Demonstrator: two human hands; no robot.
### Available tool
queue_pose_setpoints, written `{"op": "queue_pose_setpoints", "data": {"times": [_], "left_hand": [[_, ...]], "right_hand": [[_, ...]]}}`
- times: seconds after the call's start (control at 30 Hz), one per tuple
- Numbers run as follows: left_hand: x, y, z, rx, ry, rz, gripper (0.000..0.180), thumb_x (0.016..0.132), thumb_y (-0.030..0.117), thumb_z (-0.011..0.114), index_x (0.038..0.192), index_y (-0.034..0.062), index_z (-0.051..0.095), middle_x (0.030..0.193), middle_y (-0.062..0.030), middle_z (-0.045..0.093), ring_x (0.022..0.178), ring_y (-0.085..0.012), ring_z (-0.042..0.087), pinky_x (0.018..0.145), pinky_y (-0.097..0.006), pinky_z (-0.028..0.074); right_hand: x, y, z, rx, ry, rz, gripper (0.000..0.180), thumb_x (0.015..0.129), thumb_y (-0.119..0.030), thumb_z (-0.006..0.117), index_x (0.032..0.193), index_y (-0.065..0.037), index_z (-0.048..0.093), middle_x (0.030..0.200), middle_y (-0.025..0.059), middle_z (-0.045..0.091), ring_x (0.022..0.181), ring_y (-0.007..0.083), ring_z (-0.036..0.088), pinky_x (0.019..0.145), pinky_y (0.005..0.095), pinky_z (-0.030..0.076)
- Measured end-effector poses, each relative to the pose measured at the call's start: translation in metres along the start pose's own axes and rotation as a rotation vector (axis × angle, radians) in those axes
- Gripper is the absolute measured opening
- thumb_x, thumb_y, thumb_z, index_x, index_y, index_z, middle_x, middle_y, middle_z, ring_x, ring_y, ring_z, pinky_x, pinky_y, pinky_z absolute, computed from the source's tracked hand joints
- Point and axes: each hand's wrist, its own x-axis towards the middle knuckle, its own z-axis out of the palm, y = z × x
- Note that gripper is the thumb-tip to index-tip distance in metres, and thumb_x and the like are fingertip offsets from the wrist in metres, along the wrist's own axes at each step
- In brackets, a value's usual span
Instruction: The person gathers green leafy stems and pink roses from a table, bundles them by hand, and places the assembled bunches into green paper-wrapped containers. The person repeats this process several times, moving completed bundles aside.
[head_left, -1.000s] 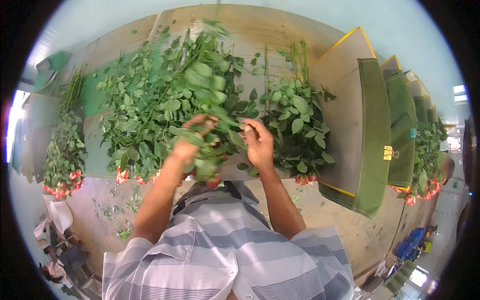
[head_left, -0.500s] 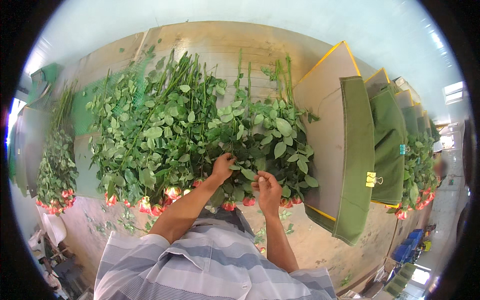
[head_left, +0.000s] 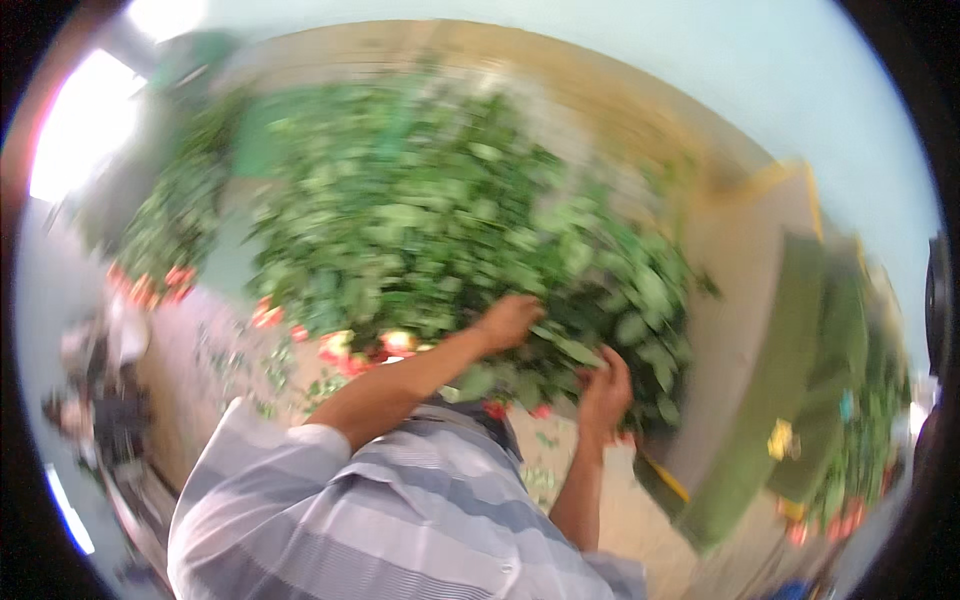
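- Two bare forearms (head_left: 400, 388) showed in the head view, left of the grey panel (head_left: 735, 310), elbows bent.
- Left hand (head_left: 510, 322), farther from the panel, bent over the rose stems (head_left: 430, 220), fingers curled; leaves (head_left: 565, 345) and blur hid the fingertips, so I could not tell whether they pinched anything.
- Right hand (head_left: 608, 392), nearer the panel, had its fingers bent inward beside a leaf; whether they gripped was unclear.
- Rose stems lay heaped left of the panel, upper ends smeared.
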Motion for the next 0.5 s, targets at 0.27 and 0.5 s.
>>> {"op": "queue_pose_setpoints", "data": {"times": [0.27,0.5], "left_hand": [[-0.141,-0.020,-0.210,-0.983,0.328,-0.069,0.029,0.082,0.008,0.045,0.107,0.0007,0.057,0.113,-0.0113,0.057,0.087,-0.0203,0.057,0.067,-0.033,0.054],[-0.284,-0.244,-0.271,0.183,0.615,-0.492,0.028,0.089,0.019,0.048,0.111,0.0062,0.059,0.078,-0.0087,0.064,0.072,-0.0202,0.062,0.061,-0.032,0.050]], "right_hand": [[-0.007,-0.031,0.042,0.021,-0.082,-0.094,0.027,0.094,-0.017,0.047,0.117,-0.003,0.053,0.103,0.0089,0.058,0.080,0.0157,0.060,0.061,0.0310,0.049],[-0.024,-0.044,0.104,-0.055,-0.285,0.011,0.024,0.092,-0.011,0.050,0.114,-0.003,0.055,0.101,0.0079,0.062,0.080,0.0138,0.061,0.067,0.0265,0.049]]}}
